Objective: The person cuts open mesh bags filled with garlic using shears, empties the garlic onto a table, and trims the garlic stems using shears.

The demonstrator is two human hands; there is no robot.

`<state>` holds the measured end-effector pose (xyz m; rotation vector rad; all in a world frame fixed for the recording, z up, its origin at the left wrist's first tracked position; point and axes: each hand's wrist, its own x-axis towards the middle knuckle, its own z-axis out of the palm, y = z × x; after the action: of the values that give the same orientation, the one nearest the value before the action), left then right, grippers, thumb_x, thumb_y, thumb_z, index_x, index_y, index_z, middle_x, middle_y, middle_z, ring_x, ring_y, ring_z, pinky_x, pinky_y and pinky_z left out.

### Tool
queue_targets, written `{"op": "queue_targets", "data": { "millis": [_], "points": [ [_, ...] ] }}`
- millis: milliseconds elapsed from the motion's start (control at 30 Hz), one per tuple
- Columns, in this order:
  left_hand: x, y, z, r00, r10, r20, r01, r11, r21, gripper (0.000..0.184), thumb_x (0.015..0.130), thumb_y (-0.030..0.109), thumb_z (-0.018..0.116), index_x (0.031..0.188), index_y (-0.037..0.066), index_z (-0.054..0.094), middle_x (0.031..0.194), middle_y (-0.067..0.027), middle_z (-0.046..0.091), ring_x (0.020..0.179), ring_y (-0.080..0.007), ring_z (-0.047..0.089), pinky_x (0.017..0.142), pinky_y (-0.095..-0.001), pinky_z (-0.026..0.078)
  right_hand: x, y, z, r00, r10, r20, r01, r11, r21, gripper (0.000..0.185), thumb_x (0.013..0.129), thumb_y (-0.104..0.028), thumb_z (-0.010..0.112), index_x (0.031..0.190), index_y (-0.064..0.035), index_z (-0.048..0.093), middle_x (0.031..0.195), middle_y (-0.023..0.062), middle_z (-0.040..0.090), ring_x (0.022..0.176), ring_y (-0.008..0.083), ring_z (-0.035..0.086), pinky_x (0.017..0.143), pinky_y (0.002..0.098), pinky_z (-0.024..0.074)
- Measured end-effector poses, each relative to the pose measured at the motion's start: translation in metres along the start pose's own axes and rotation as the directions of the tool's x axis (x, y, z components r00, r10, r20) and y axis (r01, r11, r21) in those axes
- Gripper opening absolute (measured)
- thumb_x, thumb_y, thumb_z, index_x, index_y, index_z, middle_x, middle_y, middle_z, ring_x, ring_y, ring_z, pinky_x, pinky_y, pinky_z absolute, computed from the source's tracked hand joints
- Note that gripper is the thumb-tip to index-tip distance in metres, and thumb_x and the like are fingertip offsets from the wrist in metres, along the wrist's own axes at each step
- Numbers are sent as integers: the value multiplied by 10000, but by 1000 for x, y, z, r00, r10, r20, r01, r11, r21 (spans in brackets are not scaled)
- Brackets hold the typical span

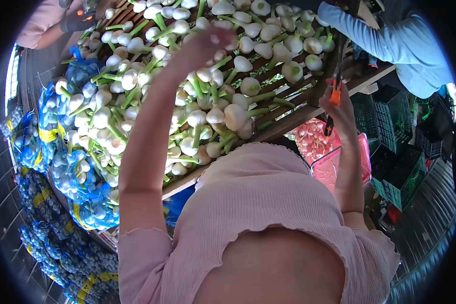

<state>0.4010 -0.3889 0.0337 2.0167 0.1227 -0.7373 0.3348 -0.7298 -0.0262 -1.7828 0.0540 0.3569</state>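
Note:
My left hand (pixel 207 44) is over the slatted wooden table (pixel 289 112), above white onions (pixel 235 117) with cut green stems. It is blurred, and its fingers cannot be made out clearly. On the right, my right hand (pixel 339 104) is closed round a cutting tool with orange and black handles (pixel 335 96), its blades pointing up toward the table. That hand is just beyond the table's near edge, above a red crate (pixel 362 157).
Blue net bags of onions (pixel 78 175) line the table's left end, with more bags (pixel 50 218) below. Green and black crates (pixel 397 177) stand at the right. A co-worker's blue sleeve (pixel 354 25) reaches in at upper right; another person's gloved hand (pixel 76 21) is at upper left.

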Motion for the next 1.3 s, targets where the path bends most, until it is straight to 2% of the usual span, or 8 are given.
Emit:
{"op": "queue_targets", "data": {
  "millis": [167, 333, 467, 733, 833, 967, 1100, 1300],
  "points": [
    [-64, -79, 134, 991, 133, -13, -68, 587, 807, 652, 662, 365, 722, 1178, 76, 447, 940, -158, 539, 965, -327, 530, 788, -432, 452, -15, -18, 14, 946, 296, 132, -278, 951, -136, 598, 670, -132, 691, 1186, -25, 409, 965, 69, 495, 873, 124, 484, 784, 279, 402],
    [-74, -75, 119, 957, 87, -276, -73, 995, 61, 639, 687, 202, 719, 1209, 78, 372, 1009, -127, 535, 916, -247, 568, 751, -363, 485, -20, -13, 17, 944, 221, 246, -177, 966, -187, 656, 624, -116, 696, 1204, -26, 402, 1015, 107, 489, 950, 210, 490, 883, 323, 382],
    [-85, -55, 87, 958, -73, -277, -98, 824, -558, 653, 696, 108, 705, 1228, 103, 326, 1049, -109, 510, 889, -186, 559, 738, -284, 491, -33, 2, 7, 881, 205, 427, -108, 965, -240, 735, 603, -167, 719, 1240, -29, 379, 1155, 157, 427, 1118, 244, 415, 955, 339, 333],
    [-16, -33, 92, 926, 140, -352, -148, 989, 5, 701, 667, 159, 749, 1220, 77, 327, 1062, -137, 508, 945, -236, 548, 814, -329, 465, 0, -2, 55, 909, 339, 242, -335, 940, -58, 448, 695, -252, 675, 1052, -34, 513, 800, 50, 543, 734, 124, 519, 664, 259, 420],
    [65, -27, 72, 937, 37, -346, -241, 787, -567, 610, 739, 189, 703, 1249, 80, 385, 1084, -129, 529, 908, -212, 586, 729, -300, 512, 15, 9, 45, 960, 257, 109, -272, 950, 157, 335, 751, -210, 644, 1016, -39, 532, 772, -2, 514, 658, 54, 479, 558, 210, 381],
    [89, -19, 50, 756, 631, -172, -635, 771, 39, 440, 792, 283, 658, 1154, 85, 506, 1027, -129, 580, 885, -223, 613, 725, -319, 511, 9, 16, 22, 998, 62, -31, -49, 949, 310, 408, 771, -161, 629, 1124, -30, 469, 785, -16, 497, 670, 57, 481, 560, 203, 382],
    [13, -6, 101, 985, -125, 119, -27, 569, 822, 470, 718, 475, 635, 995, 95, 609, 949, -90, 622, 882, -275, 582, 766, -400, 439, -14, 2, 2, 959, 279, 41, -282, 947, 150, 569, 723, -116, 660, 1209, -6, 387, 861, 25, 514, 818, 106, 510, 723, 253, 421],
    [-12, -105, 152, 918, 359, -166, -36, 494, 869, 469, 587, 363, 706, 949, 94, 576, 938, -73, 545, 907, -232, 502, 823, -460, 356, -38, 32, 4, 882, 394, 259, -374, 919, -124, 755, 669, -184, 701, 1296, -18, 314, 1111, 139, 507, 1042, 208, 483, 897, 301, 373]
  ]
}}
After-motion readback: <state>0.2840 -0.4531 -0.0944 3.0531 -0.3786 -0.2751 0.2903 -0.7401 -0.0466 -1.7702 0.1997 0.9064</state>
